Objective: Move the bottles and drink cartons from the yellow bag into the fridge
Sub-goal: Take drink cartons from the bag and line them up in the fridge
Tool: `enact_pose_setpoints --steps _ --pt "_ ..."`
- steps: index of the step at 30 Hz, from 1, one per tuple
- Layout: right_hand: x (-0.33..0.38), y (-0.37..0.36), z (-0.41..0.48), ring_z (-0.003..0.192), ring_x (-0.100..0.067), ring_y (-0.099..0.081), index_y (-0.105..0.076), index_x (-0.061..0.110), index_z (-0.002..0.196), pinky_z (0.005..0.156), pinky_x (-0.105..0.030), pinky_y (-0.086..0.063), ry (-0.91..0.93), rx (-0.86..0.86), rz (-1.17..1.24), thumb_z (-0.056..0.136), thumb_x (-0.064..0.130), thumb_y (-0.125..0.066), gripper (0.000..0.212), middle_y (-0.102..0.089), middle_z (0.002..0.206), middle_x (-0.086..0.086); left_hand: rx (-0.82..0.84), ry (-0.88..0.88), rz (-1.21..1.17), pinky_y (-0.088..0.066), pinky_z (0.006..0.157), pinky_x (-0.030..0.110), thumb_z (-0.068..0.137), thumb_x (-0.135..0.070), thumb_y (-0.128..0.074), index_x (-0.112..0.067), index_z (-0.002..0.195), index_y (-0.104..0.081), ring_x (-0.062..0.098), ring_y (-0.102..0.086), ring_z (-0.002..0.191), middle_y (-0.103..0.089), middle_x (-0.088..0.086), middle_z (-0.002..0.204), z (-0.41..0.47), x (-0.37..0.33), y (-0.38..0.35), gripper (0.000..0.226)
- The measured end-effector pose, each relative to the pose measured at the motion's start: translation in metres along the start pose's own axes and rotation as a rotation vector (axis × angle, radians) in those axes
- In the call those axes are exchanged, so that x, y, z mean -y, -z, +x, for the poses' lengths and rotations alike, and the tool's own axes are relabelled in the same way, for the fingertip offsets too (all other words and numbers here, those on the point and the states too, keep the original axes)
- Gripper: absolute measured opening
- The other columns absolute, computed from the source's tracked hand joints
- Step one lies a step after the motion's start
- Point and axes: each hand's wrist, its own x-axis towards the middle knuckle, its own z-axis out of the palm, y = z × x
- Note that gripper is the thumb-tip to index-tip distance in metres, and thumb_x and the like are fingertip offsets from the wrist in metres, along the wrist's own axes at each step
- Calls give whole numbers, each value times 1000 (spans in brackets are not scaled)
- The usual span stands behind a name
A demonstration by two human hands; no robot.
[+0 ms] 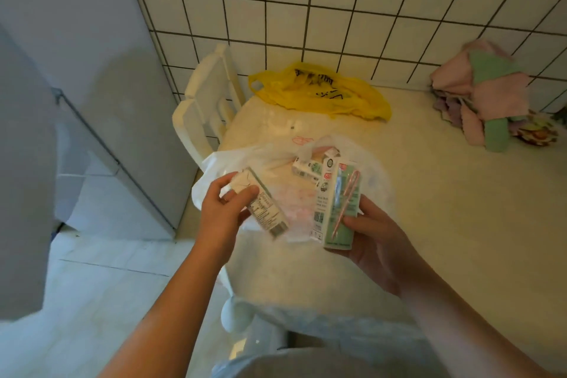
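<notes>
Head view, carton print blurred, fridge cut off left

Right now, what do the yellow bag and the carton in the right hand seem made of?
The yellow bag looks like thin glossy plastic film: crumpled, translucent. The carton in the right hand is likely coated paperboard: flat printed faces, crisp folded edges.

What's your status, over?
Left hand grips small white paper carton. Right hand grips green-and-white carton with pink straw. Third carton in white plastic bag. Yellow plastic bag slack behind.
</notes>
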Motion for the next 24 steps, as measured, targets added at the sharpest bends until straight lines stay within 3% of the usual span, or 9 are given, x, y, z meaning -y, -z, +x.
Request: enact_pose_setpoints --steps 3,5,9,11,15,21,24 --pt "-19 -8 -30 102 -33 -65 -63 19 130 86 -51 -56 -73 97 149 62 16 -81 71 -66 120 -17 46 126 -139 -55 84 44 81 -31 -72 -8 126 -59 27 -66 91 -69 10 97 -48 10 16 52" --pt "-35 -15 -47 92 -32 -67 -70 14 121 84 -56 -56 -142 44 248 44 24 -93 81 -69 106 -17 60 226 -171 -54 85 46 82 -43 -68 -12 124 -63 29 -66 93 -67 13 103 -83 15 27 53" --pt "-71 -36 -75 69 -21 -66 -60 12 126 67 -41 -56 -255 20 140 42 45 -95 96 -67 87 -9 19 382 -255 -51 85 44 82 -52 -57 -18 114 -72 29 -68 89 -72 12 99 -146 23 52 49" --pt "-89 -50 -87 64 -21 -63 -56 11 125 68 -39 -53 -317 24 111 53 43 -91 86 -63 84 -9 -16 393 -307 -51 81 41 86 -52 -56 -15 117 -71 27 -68 83 -72 12 98 -172 27 68 51" --pt "-120 -84 -106 69 -24 -60 -62 7 119 75 -40 -48 -407 39 243 79 34 -60 48 -65 90 -15 -80 397 -453 -53 80 40 94 -47 -51 -10 124 -65 27 -67 83 -71 15 106 -220 31 100 49" --pt "-168 -137 -114 78 -23 -58 -65 10 126 70 -35 -48 -488 98 193 80 35 -59 53 -62 104 -14 -150 385 -457 -49 72 36 97 -51 -40 -19 129 -60 28 -64 88 -71 15 117 -267 27 162 49" --pt "-193 -180 -113 80 -25 -61 -72 11 117 74 -37 -46 -544 136 80 79 39 -55 50 -67 100 -16 -190 373 -474 -47 70 35 97 -52 -40 -20 131 -59 25 -61 84 -70 15 119 -282 21 211 50"
